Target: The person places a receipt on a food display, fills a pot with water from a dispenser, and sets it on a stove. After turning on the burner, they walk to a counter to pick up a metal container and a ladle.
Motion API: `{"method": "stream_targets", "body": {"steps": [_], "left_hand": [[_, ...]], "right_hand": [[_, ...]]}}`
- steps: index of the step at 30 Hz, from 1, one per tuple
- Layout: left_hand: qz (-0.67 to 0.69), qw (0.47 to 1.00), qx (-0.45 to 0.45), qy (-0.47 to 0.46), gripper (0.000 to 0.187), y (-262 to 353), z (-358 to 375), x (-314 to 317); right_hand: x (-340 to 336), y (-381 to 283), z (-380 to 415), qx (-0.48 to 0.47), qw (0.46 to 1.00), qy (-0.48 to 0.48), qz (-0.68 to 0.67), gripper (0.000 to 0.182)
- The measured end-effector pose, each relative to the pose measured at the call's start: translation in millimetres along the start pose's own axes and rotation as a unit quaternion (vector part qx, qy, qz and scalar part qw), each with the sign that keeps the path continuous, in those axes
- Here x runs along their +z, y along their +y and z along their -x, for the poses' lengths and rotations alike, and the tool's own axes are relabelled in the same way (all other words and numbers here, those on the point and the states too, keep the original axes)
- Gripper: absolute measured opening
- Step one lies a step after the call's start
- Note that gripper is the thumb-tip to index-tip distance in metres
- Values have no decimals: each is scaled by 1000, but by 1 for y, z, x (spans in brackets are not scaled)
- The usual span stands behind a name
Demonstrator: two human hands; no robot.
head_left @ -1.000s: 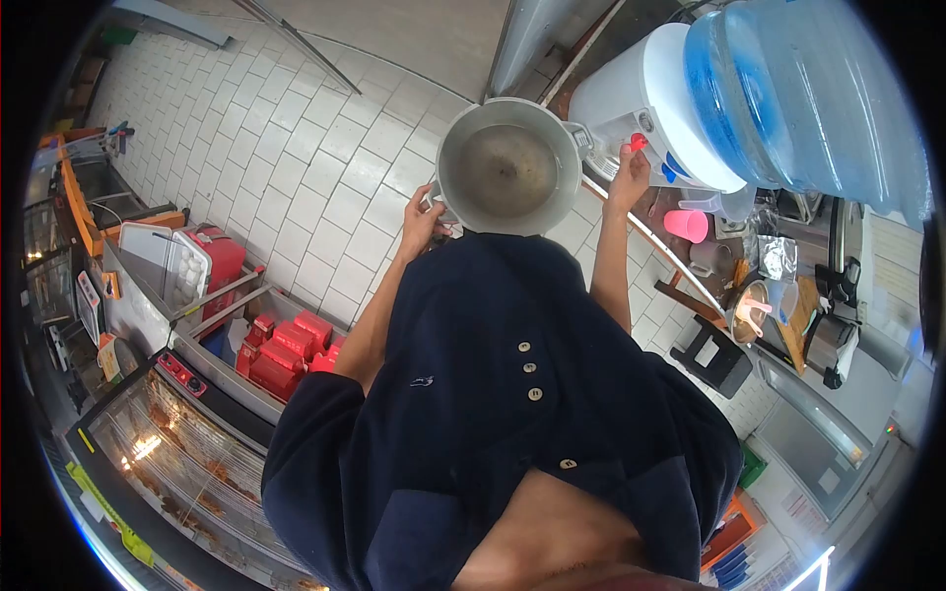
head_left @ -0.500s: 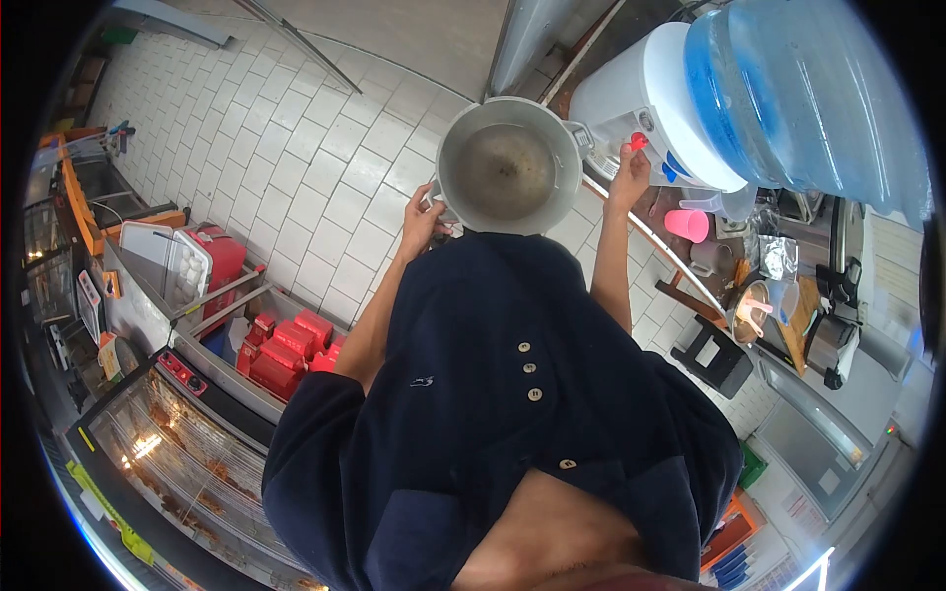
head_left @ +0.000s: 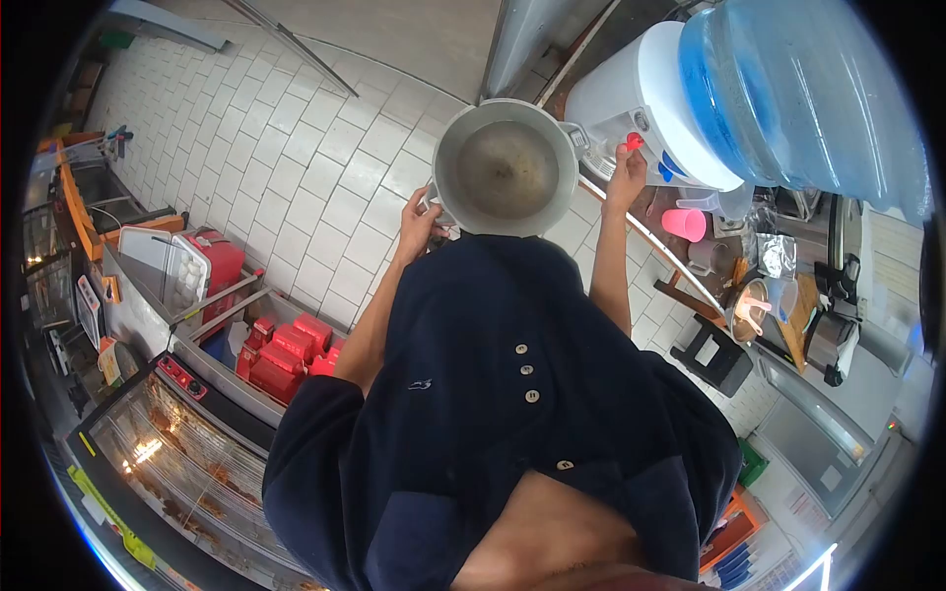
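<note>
A grey metal cooking pot (head_left: pixel 448 163) with two side handles is in front of my body, with cloudy liquid inside. My left hand (head_left: pixel 419 225) is closed around the pot's left handle. The other handle (head_left: pixel 575 135) rests close beside the white water dispenser (head_left: pixel 601 84). At the dispenser's front, my right hand (head_left: pixel 628 175) pinches the red tap lever (head_left: pixel 634 142). A blue tap (head_left: pixel 667 175) sits just beside it. On top of the dispenser is a large clear blue water bottle (head_left: pixel 778 98).
A pink cup (head_left: pixel 683 225), a foil-wrapped item (head_left: pixel 776 255) and a metal bowl (head_left: pixel 751 307) stand on the right-hand counter. A black stool (head_left: pixel 714 355) is below. At left are red boxes (head_left: pixel 291 355), an egg tray (head_left: pixel 189 276) and a glass food warmer (head_left: pixel 177 463).
The pot appears very slightly farther left, along with a small shift of the whole view. Both hands keep their grips.
</note>
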State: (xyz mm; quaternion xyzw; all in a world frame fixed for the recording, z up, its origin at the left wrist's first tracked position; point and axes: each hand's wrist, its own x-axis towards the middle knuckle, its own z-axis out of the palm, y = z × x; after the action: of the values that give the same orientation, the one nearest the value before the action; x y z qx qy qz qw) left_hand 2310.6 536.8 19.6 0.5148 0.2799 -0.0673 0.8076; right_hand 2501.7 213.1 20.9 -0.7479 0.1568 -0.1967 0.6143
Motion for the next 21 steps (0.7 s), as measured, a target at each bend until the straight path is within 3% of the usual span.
{"method": "stream_targets", "body": {"steps": [7, 9, 12, 19, 21], "left_hand": [[10, 1000, 4, -6, 46, -5, -3, -3], [13, 1000, -6, -2, 47, -7, -4, -5], [10, 1000, -5, -5, 48, -9, -5, -6], [19, 1000, -4, -4, 49, -10, -7, -6], [13, 1000, -8, -1, 48, -9, -6, -6]], "right_hand": [[-1, -10, 4, 6, 1000, -13, 20, 50], [0, -9, 7, -70, 992, -27, 101, 58], [-1, -3, 4, -70, 989, -73, 103, 67], [-10, 9, 2, -85, 986, -141, 3, 55], [-16, -12, 12, -132, 970, -165, 117, 50]]}}
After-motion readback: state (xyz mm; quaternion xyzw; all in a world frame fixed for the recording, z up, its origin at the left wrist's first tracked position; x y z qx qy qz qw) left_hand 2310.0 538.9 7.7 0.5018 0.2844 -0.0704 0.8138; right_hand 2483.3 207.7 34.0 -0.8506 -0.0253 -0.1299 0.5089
